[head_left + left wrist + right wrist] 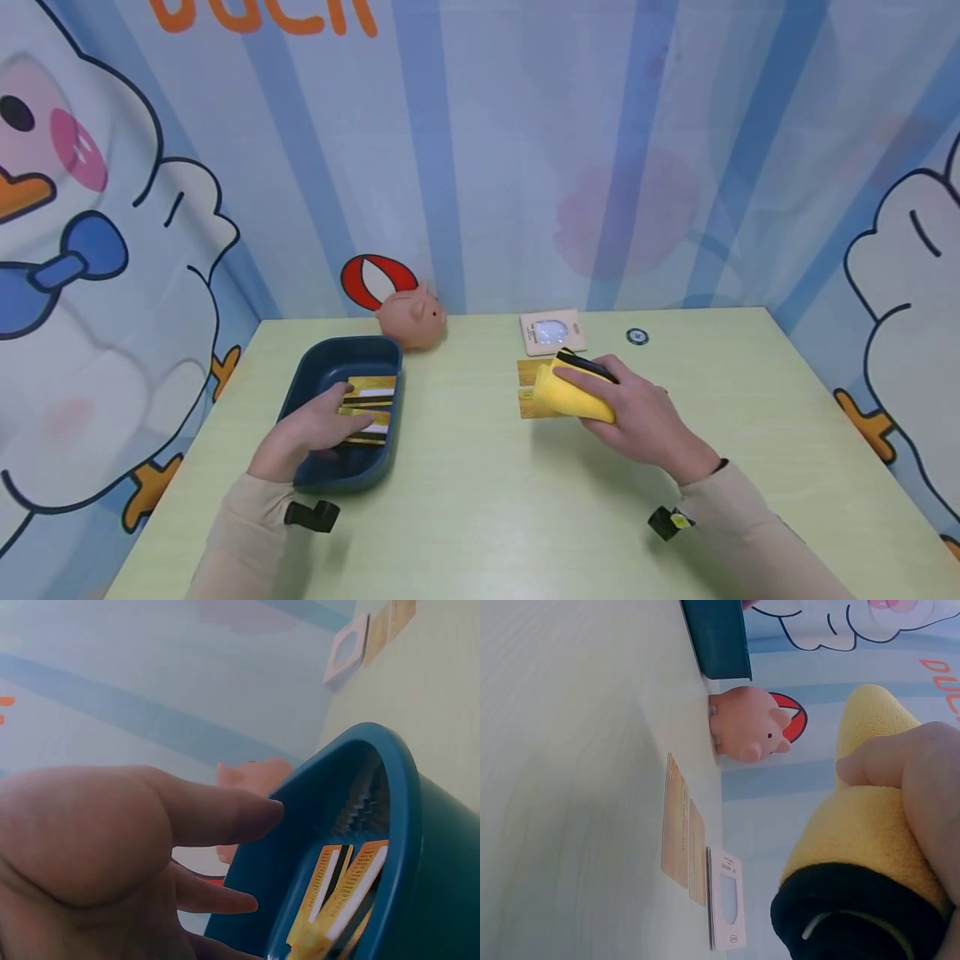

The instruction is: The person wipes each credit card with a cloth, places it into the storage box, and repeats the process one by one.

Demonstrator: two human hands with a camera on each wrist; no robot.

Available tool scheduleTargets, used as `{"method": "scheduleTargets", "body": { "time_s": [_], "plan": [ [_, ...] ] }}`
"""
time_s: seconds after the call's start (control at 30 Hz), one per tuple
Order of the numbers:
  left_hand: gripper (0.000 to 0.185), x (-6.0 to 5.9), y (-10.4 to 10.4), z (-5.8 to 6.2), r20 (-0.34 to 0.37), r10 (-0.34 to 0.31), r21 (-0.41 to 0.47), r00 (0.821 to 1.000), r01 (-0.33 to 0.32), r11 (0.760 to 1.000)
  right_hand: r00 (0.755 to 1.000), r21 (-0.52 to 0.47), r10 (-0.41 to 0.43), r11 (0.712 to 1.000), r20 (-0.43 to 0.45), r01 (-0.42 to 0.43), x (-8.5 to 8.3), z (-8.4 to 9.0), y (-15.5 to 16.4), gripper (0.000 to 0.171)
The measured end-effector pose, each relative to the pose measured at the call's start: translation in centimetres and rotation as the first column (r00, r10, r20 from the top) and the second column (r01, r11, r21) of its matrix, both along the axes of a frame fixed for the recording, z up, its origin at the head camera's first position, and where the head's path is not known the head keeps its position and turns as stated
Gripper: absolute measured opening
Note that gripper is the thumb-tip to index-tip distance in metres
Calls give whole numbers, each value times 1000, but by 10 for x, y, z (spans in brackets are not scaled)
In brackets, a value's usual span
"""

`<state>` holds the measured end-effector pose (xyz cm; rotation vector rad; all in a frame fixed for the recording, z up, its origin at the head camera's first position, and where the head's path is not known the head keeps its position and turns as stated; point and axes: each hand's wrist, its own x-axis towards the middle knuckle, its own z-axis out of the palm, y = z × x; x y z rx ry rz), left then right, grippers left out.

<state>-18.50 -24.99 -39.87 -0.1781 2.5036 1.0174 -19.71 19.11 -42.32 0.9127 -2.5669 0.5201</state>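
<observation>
My left hand (318,423) is over the dark blue tub (393,454), fingers loosely extended, near the gold cards (371,390) with black and white stripes that lie inside it. In the left wrist view the fingers appear above the cards (349,892); whether a fingertip touches one, I cannot tell. Above the table, my right hand (637,408) grips a rolled yellow fleecy cloth (573,396) with a black edge. Two gold cards (531,405) lie side by side on the table just beyond the cloth, partly covered by it in the head view.
Behind the tub stands a pink piggy bank (412,319). A flat pale pink package (552,332) with a clear window lies at the table's back, left of a small round disc (637,336). A printed curtain (502,167) hangs behind the pale table (465,500).
</observation>
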Motion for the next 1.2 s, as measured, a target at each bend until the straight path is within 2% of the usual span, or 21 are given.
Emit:
{"method": "scheduleTargets", "body": {
  "time_s": [0.17,0.3,0.5,0.7,0.93,1.03,1.2],
  "plan": [
    [79,0,-2,-1,2,4,2,1000,-4,1000,1000,7,-6,1000,7,6,0,1,0,66],
    [78,0,-2,0,-24,4,-8,1000,-4,1000,1000,6,-9,1000,4,9,0,1,1,67],
    [74,1,3,6,-119,0,-7,993,-1,1000,1000,8,-8,1000,1,8,-1,0,1,67],
    [69,6,17,16,-243,-8,12,970,12,1000,1000,5,-13,1000,2,13,-1,1,2,67],
    [59,13,37,29,-375,-37,114,926,86,990,999,0,-34,999,1,34,0,3,4,65],
    [53,15,47,31,-415,-38,154,909,111,982,999,2,-54,999,2,54,0,5,7,65],
    [49,14,66,30,-450,-56,189,891,156,969,998,-8,-61,998,-5,61,-1,7,9,65]
  ]
}}
